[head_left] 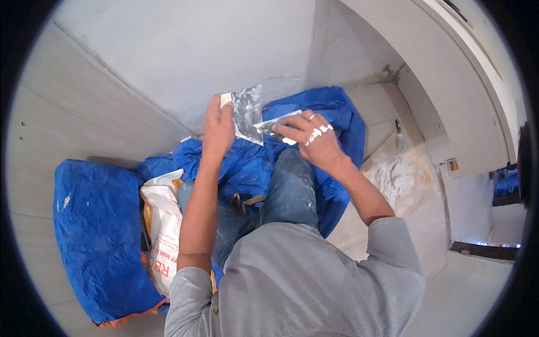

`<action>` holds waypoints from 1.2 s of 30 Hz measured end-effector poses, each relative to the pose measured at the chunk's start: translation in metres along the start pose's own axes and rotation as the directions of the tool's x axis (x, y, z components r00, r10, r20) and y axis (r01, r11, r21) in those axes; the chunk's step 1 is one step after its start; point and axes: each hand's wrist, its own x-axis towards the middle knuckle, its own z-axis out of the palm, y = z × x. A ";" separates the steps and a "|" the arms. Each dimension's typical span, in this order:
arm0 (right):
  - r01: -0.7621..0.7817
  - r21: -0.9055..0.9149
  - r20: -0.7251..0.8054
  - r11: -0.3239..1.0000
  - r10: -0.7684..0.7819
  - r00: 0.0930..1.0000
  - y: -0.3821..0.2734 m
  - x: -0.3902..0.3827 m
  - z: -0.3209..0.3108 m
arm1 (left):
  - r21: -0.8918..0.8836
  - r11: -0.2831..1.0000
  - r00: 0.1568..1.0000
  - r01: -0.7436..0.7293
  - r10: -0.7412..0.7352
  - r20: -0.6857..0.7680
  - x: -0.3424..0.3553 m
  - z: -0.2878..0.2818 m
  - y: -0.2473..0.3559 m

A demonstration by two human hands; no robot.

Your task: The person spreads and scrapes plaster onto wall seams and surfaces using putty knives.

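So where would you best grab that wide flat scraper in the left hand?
Probably hold the wide scraper by its pale left-edge strip, from the left, where the left hand grips it; the blade extending rightward is smeared with white paste.

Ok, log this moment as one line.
left hand: holds smeared scraper | right hand: holds second scraper, tip overlapping first in view | nearby: blue sheet, white material
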 end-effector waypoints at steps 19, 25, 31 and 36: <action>-0.512 0.472 -0.471 0.718 0.696 0.542 0.260 0.104 0.027 | -0.613 0.779 0.556 0.128 -0.568 -0.606 -0.172 -0.191 -0.189; -0.521 0.291 -0.611 0.803 0.575 0.544 0.315 0.169 0.032 | -0.573 0.813 0.427 0.107 -0.558 -0.712 -0.216 -0.156 -0.193; -0.583 0.257 -0.721 0.771 0.555 0.416 0.326 0.201 0.061 | -0.645 0.764 0.475 0.020 -0.575 -0.666 -0.234 -0.173 -0.237; -0.698 -0.190 -0.744 0.690 0.363 0.561 0.267 0.228 0.098 | -0.614 0.783 0.578 0.101 -0.548 -0.604 -0.211 -0.160 -0.258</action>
